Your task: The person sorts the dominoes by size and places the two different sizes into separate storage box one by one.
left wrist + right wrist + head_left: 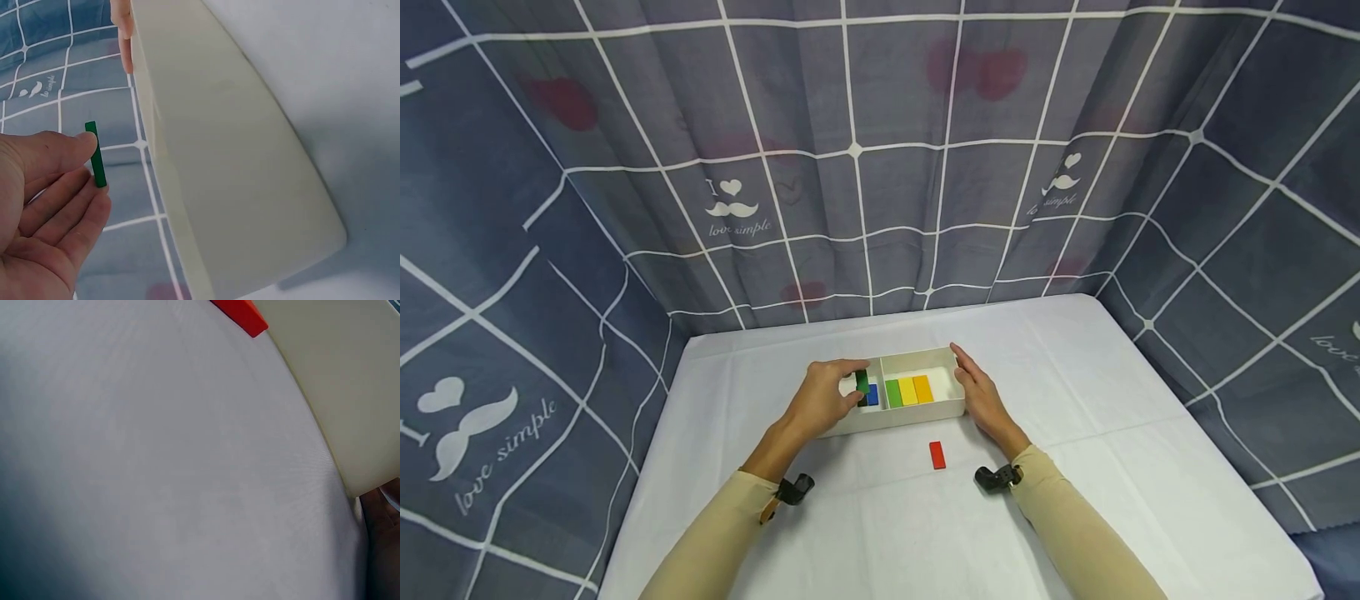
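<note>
My left hand [823, 392] pinches a dark green flat block [95, 156] between thumb and fingertips, over the left compartment of a cream divided box [895, 418]. Below that block, in the same compartment, lie a blue block [872, 395] and a black one [862, 401], partly hidden. The right compartment holds a light green block [893, 393], a yellow block [909, 391] and an orange block [923, 389], side by side. At the box's right end, my right hand [985, 402] rests against the wall with fairly straight fingers.
A red block [937, 455] lies on the white tablecloth [880, 525] in front of the box, between the two forearms. A grey checked curtain [895, 200] surrounds the table at the back and sides. Each wrist carries a small black camera [997, 478].
</note>
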A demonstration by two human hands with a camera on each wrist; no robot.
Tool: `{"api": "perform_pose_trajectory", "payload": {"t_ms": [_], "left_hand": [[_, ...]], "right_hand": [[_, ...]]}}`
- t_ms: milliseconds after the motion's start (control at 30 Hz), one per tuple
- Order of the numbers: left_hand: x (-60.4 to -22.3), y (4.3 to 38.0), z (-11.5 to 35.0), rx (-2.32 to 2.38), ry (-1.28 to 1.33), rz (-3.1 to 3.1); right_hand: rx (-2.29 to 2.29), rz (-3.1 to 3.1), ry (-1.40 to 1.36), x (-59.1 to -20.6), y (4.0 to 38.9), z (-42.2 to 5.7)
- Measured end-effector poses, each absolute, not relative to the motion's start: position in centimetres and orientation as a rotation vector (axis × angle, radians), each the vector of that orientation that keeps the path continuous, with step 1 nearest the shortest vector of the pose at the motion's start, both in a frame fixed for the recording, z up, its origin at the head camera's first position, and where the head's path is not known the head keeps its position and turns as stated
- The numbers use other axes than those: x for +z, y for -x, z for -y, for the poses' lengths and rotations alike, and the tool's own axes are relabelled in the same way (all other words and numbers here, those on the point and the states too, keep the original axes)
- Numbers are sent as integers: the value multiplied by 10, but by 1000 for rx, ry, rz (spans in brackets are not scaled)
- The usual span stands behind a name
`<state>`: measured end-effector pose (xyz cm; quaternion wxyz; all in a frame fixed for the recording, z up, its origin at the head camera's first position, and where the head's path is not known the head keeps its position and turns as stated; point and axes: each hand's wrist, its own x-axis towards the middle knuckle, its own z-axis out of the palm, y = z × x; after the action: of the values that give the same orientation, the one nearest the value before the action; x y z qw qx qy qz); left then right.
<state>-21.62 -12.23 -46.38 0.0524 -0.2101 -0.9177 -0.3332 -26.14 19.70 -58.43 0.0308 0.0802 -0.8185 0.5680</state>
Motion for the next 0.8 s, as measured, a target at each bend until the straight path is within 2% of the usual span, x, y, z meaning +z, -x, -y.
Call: {"api": "perform_pose_trajectory", "payload": {"t_ms": [800], "left_hand": [[-493,237,139,-998,628,2834]], "right_hand": [[1776,2517,-236,-586,261,-197]]}}
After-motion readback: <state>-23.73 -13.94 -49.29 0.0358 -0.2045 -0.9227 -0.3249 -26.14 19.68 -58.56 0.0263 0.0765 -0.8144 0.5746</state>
